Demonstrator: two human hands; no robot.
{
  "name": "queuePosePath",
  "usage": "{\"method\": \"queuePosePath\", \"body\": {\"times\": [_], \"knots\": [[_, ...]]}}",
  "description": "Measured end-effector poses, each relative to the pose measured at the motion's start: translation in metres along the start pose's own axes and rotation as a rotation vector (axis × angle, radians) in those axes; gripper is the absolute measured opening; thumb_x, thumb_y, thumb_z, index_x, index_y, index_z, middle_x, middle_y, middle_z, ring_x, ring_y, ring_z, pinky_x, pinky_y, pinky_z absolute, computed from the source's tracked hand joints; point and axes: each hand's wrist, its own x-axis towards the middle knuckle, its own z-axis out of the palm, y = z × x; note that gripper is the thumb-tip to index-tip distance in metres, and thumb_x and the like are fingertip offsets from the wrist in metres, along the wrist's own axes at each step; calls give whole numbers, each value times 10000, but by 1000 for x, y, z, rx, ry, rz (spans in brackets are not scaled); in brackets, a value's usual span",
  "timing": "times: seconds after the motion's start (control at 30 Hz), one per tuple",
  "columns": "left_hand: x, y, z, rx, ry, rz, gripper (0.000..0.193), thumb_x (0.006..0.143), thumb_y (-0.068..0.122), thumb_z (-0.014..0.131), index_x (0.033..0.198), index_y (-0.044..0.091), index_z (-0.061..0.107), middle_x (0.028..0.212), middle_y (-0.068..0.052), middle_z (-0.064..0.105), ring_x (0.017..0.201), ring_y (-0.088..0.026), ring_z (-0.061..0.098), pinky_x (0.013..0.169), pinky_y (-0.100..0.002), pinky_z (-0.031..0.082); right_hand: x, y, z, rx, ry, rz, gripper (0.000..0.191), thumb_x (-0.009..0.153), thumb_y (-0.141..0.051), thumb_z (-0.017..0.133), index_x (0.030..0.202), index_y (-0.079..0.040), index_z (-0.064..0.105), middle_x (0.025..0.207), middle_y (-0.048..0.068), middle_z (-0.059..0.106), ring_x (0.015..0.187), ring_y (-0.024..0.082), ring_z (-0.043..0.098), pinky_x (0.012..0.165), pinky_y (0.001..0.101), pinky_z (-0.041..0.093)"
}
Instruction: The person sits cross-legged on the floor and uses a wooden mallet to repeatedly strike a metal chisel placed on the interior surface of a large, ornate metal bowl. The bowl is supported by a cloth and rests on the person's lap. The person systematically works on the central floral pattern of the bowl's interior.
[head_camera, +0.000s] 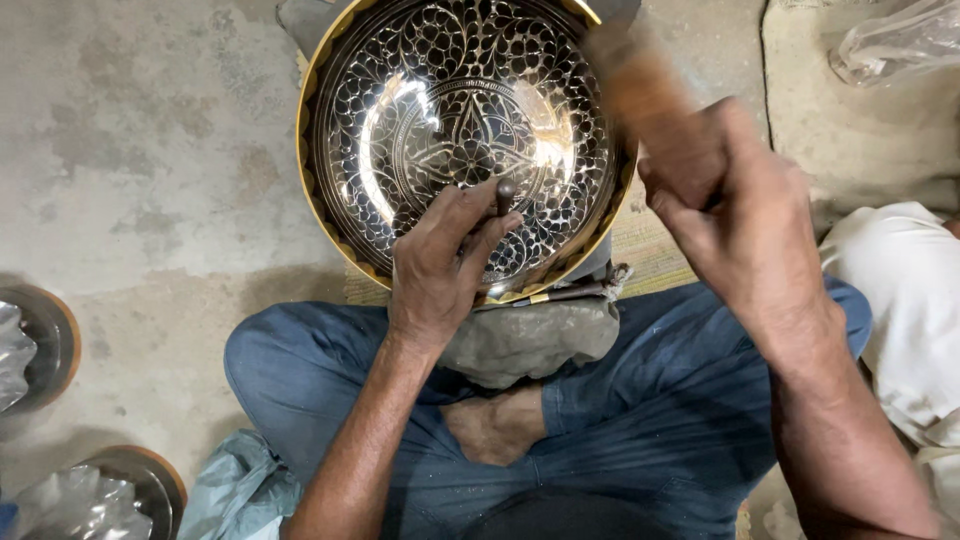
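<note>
If that blurry mallet (645, 85) in the right hand (740, 215) glances off the punch (505, 192) pinched by the left hand (440, 265), it'll probably scar the engraved bowl (400, 110).

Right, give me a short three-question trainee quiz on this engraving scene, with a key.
1. True or false: the left hand holds a small dark punch with its tip against the engraved metal bowl.
2. Multiple choice: the right hand grips A) a blurred wooden handle, B) a paintbrush, C) nothing.
3. Short answer: what does the bowl's lower edge rest on?

Key:
1. True.
2. A.
3. A grey lumpy pad in the seated person's lap, above the crossed legs in blue trousers.
</note>
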Motion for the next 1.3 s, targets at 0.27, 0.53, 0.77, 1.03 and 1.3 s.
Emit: {"method": "queuePosePath", "body": {"times": [0.27,0.53,0.77,1.03,1.3], "knots": [[1,0,0,59,-22,-32,285,1028,283,702,1282,167,646,916,9,637,723,-83,673,594,-252,601,3,-16,-1,-427,-27,-248,226,885,-2,752,1043,-12,591,847,121,697,729,260,707,666,417,597],[1,-1,0,32,14,22,295,1048,293,674,1320,189,631,949,21,643,775,-73,681,609,-236,607,0,-13,-1,-360,-33,-225,288,885,-8,791,1084,-6,583,887,157,688,811,286,710,705,417,596],[1,3,-1,26,5,-19,293,1028,286,686,1295,170,661,924,25,650,773,-76,701,628,-245,620,4,-29,-5,-425,13,-272,355,793,-27,798,1050,-18,555,852,148,679,784,296,704,677,429,583],[1,2,-1,76,-18,-28,277,1021,296,705,1267,171,679,883,16,607,693,-74,649,561,-257,577,2,-22,0,-423,-36,-254,338,822,-12,772,1071,-16,544,853,143,663,782,298,691,705,456,555],[0,0,-1,45,-12,-17,334,1005,274,692,1319,164,670,881,26,607,661,-75,613,499,-251,542,1,-9,7,-43,-61,-9,171,1000,-24,658,1090,-35,513,957,109,646,787,221,684,652,342,611]]}}
